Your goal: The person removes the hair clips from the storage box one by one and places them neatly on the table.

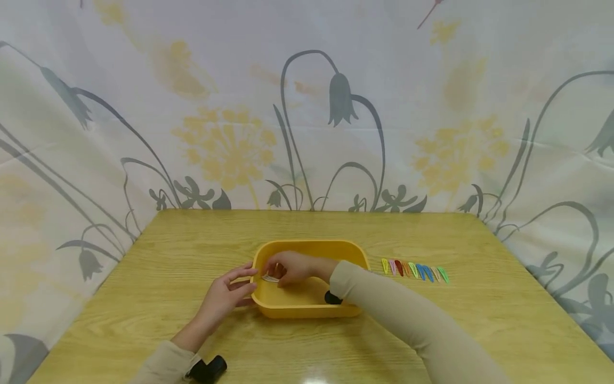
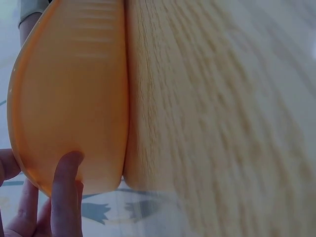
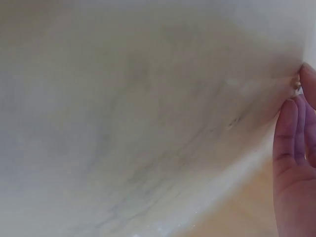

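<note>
A yellow plastic tub [image 1: 307, 308] stands on the wooden table. My left hand [image 1: 225, 290] is at its left end, fairly straight fingers touching the rim and outer wall; in the left wrist view one fingertip [image 2: 74, 157] lies against that wall. Inside the tub, my right hand [image 1: 292, 268] reaches down at the left end. Beside its fingertips a small pale piece [image 1: 270, 278] shows on the tub's bottom. Up close, thumb and fingers of the right hand [image 3: 298, 143] pinch a tiny brownish piece [image 3: 297, 86], mostly hidden; I cannot tell its kind.
Right of the tub, several coloured hair clips [image 1: 414, 270] lie in a slanting row. A black wrist device [image 1: 208, 369] is on the left wrist, another black piece [image 1: 332, 297] by the right sleeve. Behind the wooden table [image 1: 216, 229] hangs a flower-printed cloth [image 1: 307, 149].
</note>
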A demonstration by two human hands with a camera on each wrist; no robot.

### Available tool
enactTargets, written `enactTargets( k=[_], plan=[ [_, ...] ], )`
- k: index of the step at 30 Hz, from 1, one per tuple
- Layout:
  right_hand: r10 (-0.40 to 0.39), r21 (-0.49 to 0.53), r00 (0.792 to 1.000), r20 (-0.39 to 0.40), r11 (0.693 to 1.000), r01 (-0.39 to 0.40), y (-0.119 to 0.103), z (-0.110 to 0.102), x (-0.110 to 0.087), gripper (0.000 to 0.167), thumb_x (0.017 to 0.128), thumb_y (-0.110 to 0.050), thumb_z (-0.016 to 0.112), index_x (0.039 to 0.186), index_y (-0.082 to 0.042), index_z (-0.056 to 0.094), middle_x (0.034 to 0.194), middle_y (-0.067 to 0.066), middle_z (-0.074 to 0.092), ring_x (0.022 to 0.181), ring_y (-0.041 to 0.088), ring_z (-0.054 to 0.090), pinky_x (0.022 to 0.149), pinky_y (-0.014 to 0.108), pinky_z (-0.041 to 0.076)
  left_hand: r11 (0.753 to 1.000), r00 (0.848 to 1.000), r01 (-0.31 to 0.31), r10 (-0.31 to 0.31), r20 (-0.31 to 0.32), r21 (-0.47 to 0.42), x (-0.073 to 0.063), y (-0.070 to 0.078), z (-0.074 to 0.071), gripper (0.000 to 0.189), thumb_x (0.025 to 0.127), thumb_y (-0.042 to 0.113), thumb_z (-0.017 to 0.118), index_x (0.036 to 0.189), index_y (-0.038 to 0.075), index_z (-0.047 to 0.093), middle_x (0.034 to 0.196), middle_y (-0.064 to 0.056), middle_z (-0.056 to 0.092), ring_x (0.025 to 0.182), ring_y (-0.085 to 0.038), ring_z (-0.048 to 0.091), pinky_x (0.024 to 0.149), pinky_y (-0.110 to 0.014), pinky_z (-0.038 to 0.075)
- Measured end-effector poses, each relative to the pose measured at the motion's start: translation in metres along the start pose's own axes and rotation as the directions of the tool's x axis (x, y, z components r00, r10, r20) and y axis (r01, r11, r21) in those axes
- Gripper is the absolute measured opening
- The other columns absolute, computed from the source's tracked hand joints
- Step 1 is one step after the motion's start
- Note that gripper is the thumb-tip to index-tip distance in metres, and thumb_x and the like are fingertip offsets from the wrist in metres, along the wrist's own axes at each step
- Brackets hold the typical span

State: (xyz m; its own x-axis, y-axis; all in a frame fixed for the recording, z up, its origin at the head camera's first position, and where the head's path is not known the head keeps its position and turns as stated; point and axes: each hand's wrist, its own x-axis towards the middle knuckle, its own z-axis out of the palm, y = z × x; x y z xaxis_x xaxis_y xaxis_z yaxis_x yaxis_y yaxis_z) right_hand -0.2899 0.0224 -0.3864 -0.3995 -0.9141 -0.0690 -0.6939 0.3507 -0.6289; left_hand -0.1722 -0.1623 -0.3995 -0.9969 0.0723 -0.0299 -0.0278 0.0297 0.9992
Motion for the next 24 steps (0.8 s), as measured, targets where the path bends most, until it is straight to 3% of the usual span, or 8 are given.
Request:
enactTargets(
  k=[6,15,24],
  plan=[
    [-0.054,-0.112,0.999,-0.007,0.992,0.053,0.0003,0.0027,0.0030,0.028,0.081,0.007,0.067,0.108,0.002,0.063,0.101,0.012,0.061,0.087,0.017,0.059,0.076,0.015,0.047,1.000,1.000,0.018,-0.018,-0.002,-0.012,-0.0004,-0.0006,-0.0014,0.036,0.088,0.000,0.061,0.122,-0.009,0.055,0.144,-0.012,0.036,0.114,-0.035,0.052,0.075,-0.038,0.055],
    [-0.055,-0.203,0.998,0.021,0.978,0.058,0.0014,0.0015,0.0065,0.027,0.083,0.003,0.065,0.110,0.000,0.066,0.101,0.009,0.062,0.084,0.011,0.059,0.074,0.012,0.046,1.000,1.000,0.013,-0.013,0.016,-0.008,0.0015,-0.0019,-0.0018,0.035,0.088,0.000,0.060,0.122,-0.009,0.055,0.145,-0.013,0.035,0.114,-0.035,0.052,0.075,-0.039,0.055],
    [-0.084,-0.164,0.996,-0.015,0.983,0.080,0.0018,0.0002,0.0018,0.027,0.084,0.007,0.061,0.110,-0.001,0.064,0.089,0.006,0.065,0.075,0.006,0.055,0.070,0.013,0.046,1.000,1.000,0.014,-0.015,0.009,0.006,0.0010,-0.0014,-0.0013,0.035,0.088,0.001,0.061,0.121,-0.008,0.056,0.144,-0.013,0.036,0.113,-0.035,0.053,0.075,-0.039,0.055]
  ],
)
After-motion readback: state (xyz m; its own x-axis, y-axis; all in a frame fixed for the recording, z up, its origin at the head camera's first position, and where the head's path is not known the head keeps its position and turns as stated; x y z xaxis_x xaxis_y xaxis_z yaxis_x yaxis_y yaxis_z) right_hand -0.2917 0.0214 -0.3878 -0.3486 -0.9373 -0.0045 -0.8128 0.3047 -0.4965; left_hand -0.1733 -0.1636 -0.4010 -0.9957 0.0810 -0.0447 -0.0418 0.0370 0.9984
